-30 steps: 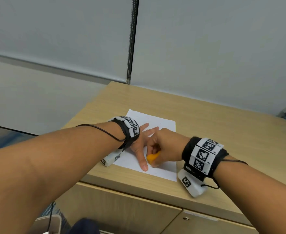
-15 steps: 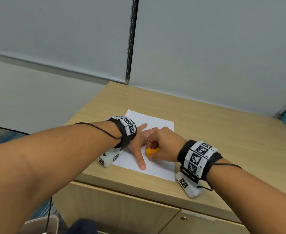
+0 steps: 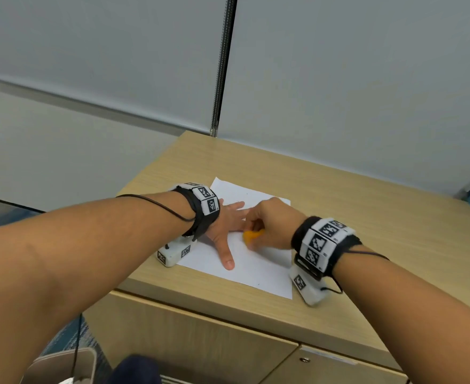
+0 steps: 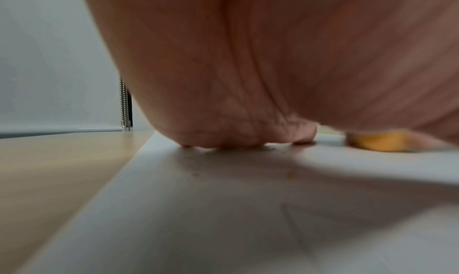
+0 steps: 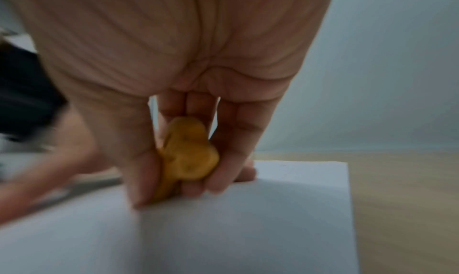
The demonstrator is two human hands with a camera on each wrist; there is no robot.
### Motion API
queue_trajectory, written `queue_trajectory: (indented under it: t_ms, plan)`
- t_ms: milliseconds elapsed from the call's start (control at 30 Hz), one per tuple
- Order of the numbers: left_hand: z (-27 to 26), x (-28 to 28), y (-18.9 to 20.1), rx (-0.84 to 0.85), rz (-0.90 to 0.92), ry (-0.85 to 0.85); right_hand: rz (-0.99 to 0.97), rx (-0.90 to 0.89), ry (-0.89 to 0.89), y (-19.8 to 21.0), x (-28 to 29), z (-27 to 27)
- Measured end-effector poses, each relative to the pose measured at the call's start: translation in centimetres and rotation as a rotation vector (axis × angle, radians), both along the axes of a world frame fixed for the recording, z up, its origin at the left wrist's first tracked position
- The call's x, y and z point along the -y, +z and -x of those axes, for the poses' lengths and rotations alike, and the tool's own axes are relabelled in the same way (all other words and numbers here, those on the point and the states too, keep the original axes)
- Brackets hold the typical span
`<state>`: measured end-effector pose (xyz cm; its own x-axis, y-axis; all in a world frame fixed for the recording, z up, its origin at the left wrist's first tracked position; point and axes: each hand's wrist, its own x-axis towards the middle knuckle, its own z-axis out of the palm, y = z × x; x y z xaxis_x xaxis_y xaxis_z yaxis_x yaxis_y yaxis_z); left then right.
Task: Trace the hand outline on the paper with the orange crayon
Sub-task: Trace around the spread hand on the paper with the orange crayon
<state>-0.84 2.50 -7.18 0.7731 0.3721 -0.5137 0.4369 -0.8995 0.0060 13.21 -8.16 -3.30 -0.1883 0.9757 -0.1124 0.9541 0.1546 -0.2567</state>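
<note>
The left hand [image 3: 224, 225] is laid flat on the paper [image 3: 258, 270], palm down, its fingers straight and spread, with the thumb [image 3: 226, 254] pointed toward the near edge of the sheet. The orange crayon [image 3: 251, 236] is pinched in the right hand [image 3: 272, 224], whose fingers [image 5: 231, 146] are curled round it; from the right wrist view a chunky, lumpy shape is seen, held between thumb and fingers with its lower end brought down to the sheet.

The crayon is placed just beside the left hand, in the notch between the thumb and the forefinger, on the right of the thumb. The thumb's long axis runs from the palm toward the near edge; the other fingers run away toward the far edge, largely hidden behind the right hand. The next stretch of outline is therefore judged to lie along a finger's side, close against the skin.

A faint line can be made out on the paper right of the thumb; how much outline is drawn cannot be told. The paper lies on a wooden worktop [image 3: 366, 217], near its front edge. Wrist bands with printed markers and white camera units [image 3: 174, 252] rest close by; the right unit sits at the paper's near corner and could catch the sheet.
</note>
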Motion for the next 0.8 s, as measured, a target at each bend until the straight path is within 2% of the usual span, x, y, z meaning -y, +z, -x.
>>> queue_trajectory:
  t_ms: [67, 167, 300, 367, 600, 800]
  plan:
    - [0.2, 0.0, -0.1, 0.003, -0.015, 0.016, -0.039, -0.009, -0.047, 0.0, -0.9, -0.1]
    - [0.3, 0.0, 0.0, 0.014, -0.005, 0.028, -0.027, 0.014, -0.013, -0.2, 0.0, 0.4]
    - [0.0, 0.0, -0.2, 0.008, -0.028, 0.021, 0.157, 0.018, 0.124, 0.0, 2.8, 1.0]
    - [-0.1, 0.0, -0.2, -0.003, -0.028, 0.023, 0.183, 0.043, 0.137, 0.3, 2.5, 1.0]
    - [0.2, 0.2, 0.1, 0.022, -0.020, 0.022, -0.076, 0.020, -0.018, -0.6, -0.9, 0.4]
    - [-0.1, 0.0, -0.1, -0.025, -0.032, 0.035, 0.236, 0.036, 0.123, 0.1, 1.7, 0.6]
